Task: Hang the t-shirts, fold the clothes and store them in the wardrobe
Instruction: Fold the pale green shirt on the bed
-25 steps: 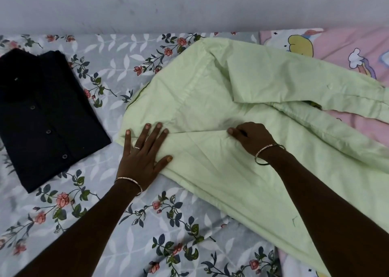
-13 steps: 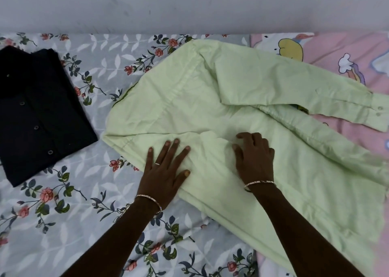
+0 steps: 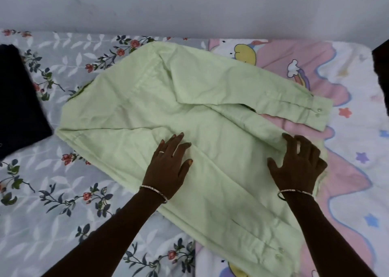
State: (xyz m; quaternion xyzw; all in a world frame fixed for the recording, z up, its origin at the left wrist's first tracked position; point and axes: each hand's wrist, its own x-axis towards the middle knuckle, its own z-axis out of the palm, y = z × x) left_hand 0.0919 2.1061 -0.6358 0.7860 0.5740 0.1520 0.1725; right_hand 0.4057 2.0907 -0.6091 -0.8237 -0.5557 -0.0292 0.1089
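A bed fills the view, ending at a plain grey wall (image 3: 189, 7) on the far side. Its left part is covered by a grey floral sheet (image 3: 52, 213), its right part by a pink cartoon sheet (image 3: 347, 150).

A pale green shirt (image 3: 168, 99) lies spread across the seam between the two sheets, with one sleeve (image 3: 273, 99) folded across it, the cuff pointing right.

The left hand (image 3: 168, 167) lies flat on the middle of the shirt, fingers straight and slightly spread, gripping nothing. The right hand (image 3: 299, 167) presses on the shirt's right edge, fingers spread wide, holding nothing.

A folded black shirt (image 3: 19, 108) lies on the floral sheet at the left edge, apart from the green one. Something dark (image 3: 382, 76) shows at the far right edge; what it is cannot be told.
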